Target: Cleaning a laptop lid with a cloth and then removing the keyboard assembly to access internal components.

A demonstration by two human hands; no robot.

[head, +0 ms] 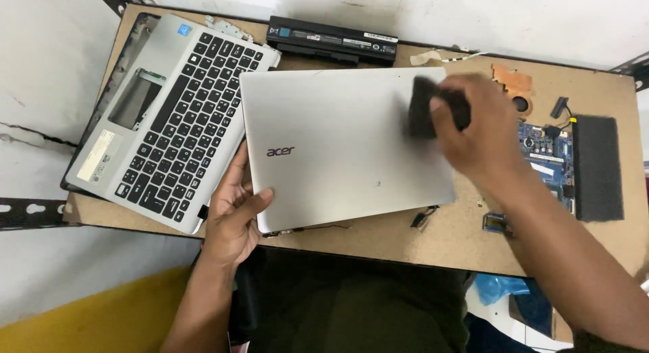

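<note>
Silver lid panel (338,143) lies flat, long axis left-right, slightly tilted

- A silver laptop lid (338,147) lies flat, outer face up, on a brown fibreboard worktable, its long edges running slightly askew to the table's front edge. The panel is a rounded rectangle with a small dark logo near its left side and a few faint specks on the surface. Its lower-left corner is gripped between thumb and fingers, and thin dark cables trail from under its near edge.
- A black, block-shaped pad (424,107) rests pressed against the lid's upper-right area, close to the far edge. It is blurred in the picture and partly covered by the fingers holding it, so its exact outline cannot be told.
</note>
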